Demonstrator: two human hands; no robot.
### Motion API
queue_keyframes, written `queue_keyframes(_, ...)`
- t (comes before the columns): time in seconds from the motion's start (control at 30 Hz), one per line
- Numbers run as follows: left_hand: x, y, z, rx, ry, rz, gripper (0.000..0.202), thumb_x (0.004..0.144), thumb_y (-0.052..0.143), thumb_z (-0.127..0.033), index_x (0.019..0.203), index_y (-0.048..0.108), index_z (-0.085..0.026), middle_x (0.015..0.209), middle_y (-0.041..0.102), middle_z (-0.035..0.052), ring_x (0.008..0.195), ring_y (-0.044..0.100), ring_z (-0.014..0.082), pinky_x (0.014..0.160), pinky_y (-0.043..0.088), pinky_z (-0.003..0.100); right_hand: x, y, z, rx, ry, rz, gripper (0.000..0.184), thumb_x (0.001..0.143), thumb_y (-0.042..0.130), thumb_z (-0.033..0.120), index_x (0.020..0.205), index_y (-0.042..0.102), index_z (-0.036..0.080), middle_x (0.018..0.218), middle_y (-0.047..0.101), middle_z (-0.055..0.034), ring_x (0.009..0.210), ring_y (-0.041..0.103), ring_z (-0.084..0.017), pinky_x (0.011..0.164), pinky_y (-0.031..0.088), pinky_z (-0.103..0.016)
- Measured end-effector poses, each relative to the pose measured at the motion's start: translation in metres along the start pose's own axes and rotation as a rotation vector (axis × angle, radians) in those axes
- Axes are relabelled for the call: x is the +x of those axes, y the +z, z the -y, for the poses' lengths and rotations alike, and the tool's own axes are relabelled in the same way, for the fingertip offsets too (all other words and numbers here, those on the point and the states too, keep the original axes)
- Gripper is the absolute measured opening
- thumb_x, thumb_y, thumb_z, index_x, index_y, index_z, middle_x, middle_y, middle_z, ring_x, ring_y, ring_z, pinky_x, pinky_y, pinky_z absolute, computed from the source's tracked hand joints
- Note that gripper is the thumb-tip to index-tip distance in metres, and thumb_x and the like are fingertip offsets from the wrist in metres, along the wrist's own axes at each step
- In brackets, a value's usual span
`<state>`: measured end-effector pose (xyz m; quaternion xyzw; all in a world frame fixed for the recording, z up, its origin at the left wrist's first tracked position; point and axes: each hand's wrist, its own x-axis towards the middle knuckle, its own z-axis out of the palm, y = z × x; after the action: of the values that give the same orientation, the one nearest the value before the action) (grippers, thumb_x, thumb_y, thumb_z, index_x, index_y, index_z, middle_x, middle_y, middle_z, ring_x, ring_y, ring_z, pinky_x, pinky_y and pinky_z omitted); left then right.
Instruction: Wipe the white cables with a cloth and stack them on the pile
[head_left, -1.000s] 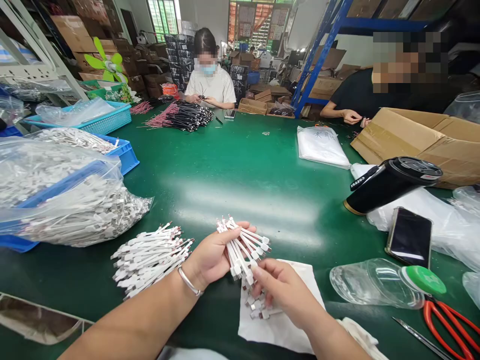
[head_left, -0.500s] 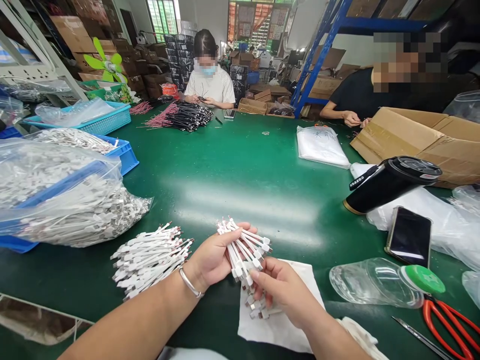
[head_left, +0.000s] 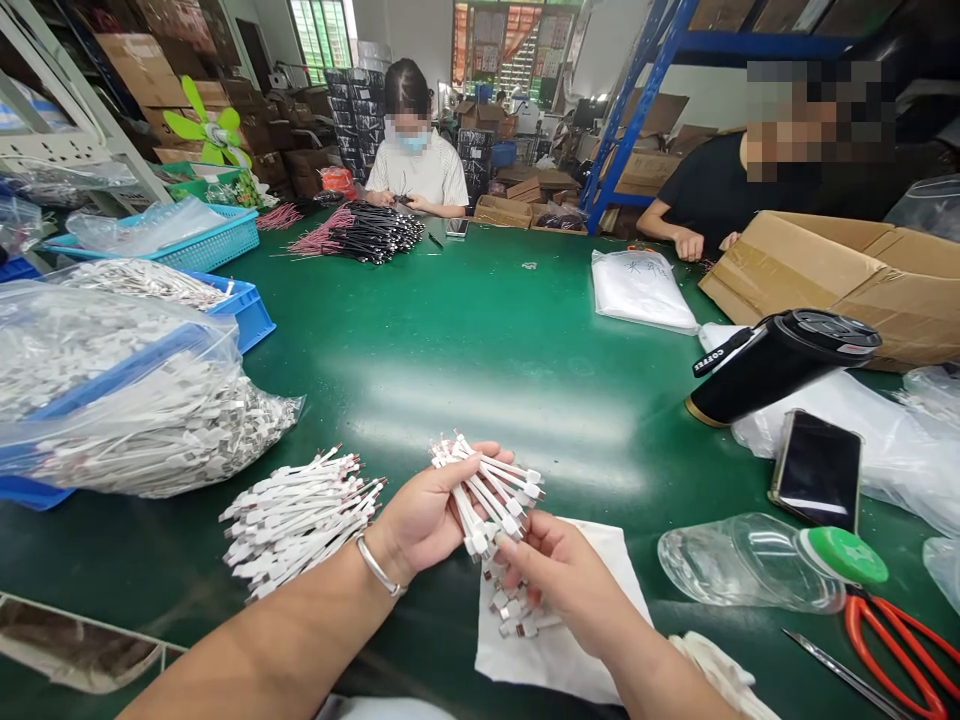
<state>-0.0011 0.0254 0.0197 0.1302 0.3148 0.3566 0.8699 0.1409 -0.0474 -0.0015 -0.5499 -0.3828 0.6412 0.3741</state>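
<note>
My left hand (head_left: 420, 515) holds a bundle of short white cables (head_left: 487, 497) with metal connector ends, fanned out across the palm. A silver bangle (head_left: 379, 565) circles that wrist. My right hand (head_left: 562, 585) pinches the lower part of the same bundle between thumb and fingers, and several cable ends stick out beneath it over a white cloth (head_left: 570, 660). To the left of my hands, a loose pile of similar white cables (head_left: 300, 522) lies on the green table mat (head_left: 450, 380).
A clear bag of cables (head_left: 150, 410) sits on a blue crate at left. A clear plastic bottle (head_left: 750, 565), a phone (head_left: 816, 470), a black tumbler (head_left: 780, 367) and red-handled scissors (head_left: 900, 650) lie at right. Two co-workers sit across the table, working with their hands.
My right hand has shifted slightly up and left against the bundle, and the cables have spread a little. The whole view has tilted slightly.
</note>
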Motion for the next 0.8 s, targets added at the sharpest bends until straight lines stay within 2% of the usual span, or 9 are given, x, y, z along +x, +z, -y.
queue_keyframes(0.07,-0.0009,-0.0002,0.0010,-0.001,-0.011,0.038,0.018,0.086,0.047,-0.013,0.094,0.063,-0.011,0.100,0.068,0.0106,0.084,0.066,0.0207,0.081,0.050,0.036,0.0006,0.0011,-0.0017,0.060,0.015,0.066,0.041,0.067,0.069,0.050,0.085,0.060,0.015,0.072,0.061,-0.0011,0.058,0.057,-0.012,0.041,0.038,-0.018)
queue_keyframes(0.13,-0.0015,-0.0012,0.0018,0.001,-0.027,0.087,0.017,0.086,0.048,-0.013,0.095,0.063,-0.011,0.101,0.067,0.0103,0.086,0.066,0.0206,0.081,0.050,0.036,0.0006,0.0014,-0.0028,0.101,0.032,0.114,0.040,0.067,0.069,0.051,0.082,0.061,0.014,0.072,0.061,-0.0020,0.057,0.057,-0.012,0.040,0.037,-0.018)
queue_keyframes(0.23,-0.0012,-0.0038,0.0023,0.009,-0.041,0.141,0.017,0.085,0.050,-0.014,0.095,0.063,-0.012,0.103,0.067,0.0100,0.088,0.065,0.0215,0.083,0.049,0.037,-0.0004,0.0004,-0.0022,0.117,0.001,0.053,0.038,0.067,0.070,0.049,0.077,0.060,0.014,0.069,0.060,-0.0013,0.056,0.056,-0.010,0.041,0.037,-0.018)
queue_keyframes(0.33,-0.0003,-0.0057,0.0025,0.017,-0.036,0.135,0.018,0.085,0.051,-0.015,0.096,0.064,-0.012,0.104,0.066,0.0104,0.090,0.064,0.0222,0.084,0.048,0.038,-0.0006,-0.0005,-0.0009,0.161,-0.033,-0.032,0.038,0.067,0.071,0.048,0.084,0.062,0.016,0.070,0.059,0.0000,0.058,0.055,-0.010,0.043,0.039,-0.017)
queue_keyframes(0.4,0.0002,-0.0061,0.0030,0.013,-0.037,0.121,0.018,0.085,0.051,-0.016,0.097,0.064,-0.012,0.106,0.066,0.0103,0.090,0.064,0.0220,0.083,0.047,0.038,0.0004,0.0005,-0.0012,0.232,-0.009,-0.025,0.039,0.066,0.072,0.047,0.089,0.062,0.017,0.073,0.059,0.0000,0.061,0.056,-0.011,0.044,0.040,-0.017)
queue_keyframes(0.5,-0.0001,-0.0053,0.0042,-0.006,-0.050,0.125,0.017,0.085,0.052,-0.016,0.095,0.065,-0.013,0.107,0.065,0.0100,0.090,0.064,0.0223,0.085,0.046,0.039,0.0025,0.0045,-0.0032,0.299,0.064,0.051,0.042,0.064,0.073,0.049,0.088,0.063,0.017,0.072,0.059,-0.0006,0.062,0.056,-0.012,0.043,0.040,-0.018)
queue_keyframes(0.57,-0.0007,-0.0045,0.0051,-0.017,-0.063,0.136,0.017,0.085,0.052,-0.016,0.094,0.065,-0.012,0.106,0.066,0.0103,0.090,0.064,0.0220,0.086,0.045,0.039,0.0032,0.0071,-0.0042,0.281,0.070,0.064,0.043,0.063,0.074,0.049,0.089,0.064,0.016,0.069,0.059,-0.0009,0.059,0.056,-0.012,0.042,0.038,-0.018)
queue_keyframes(0.73,-0.0014,-0.0031,0.0066,-0.029,-0.065,0.146,0.020,0.087,0.048,-0.016,0.094,0.065,-0.011,0.103,0.067,0.0112,0.088,0.065,0.0219,0.085,0.045,0.039,0.0011,0.0080,-0.0029,0.147,0.008,-0.013,0.035,0.067,0.071,0.046,0.081,0.065,0.014,0.062,0.059,-0.0009,0.055,0.053,-0.011,0.044,0.038,-0.020)
queue_keyframes(0.8,-0.0010,-0.0033,0.0072,-0.038,-0.057,0.145,0.021,0.087,0.046,-0.016,0.093,0.065,-0.010,0.101,0.067,0.0114,0.088,0.065,0.0219,0.086,0.046,0.039,0.0002,0.0081,-0.0023,0.126,-0.007,-0.026,0.036,0.067,0.070,0.046,0.085,0.065,0.015,0.063,0.059,-0.0007,0.058,0.054,-0.012,0.045,0.039,-0.020)
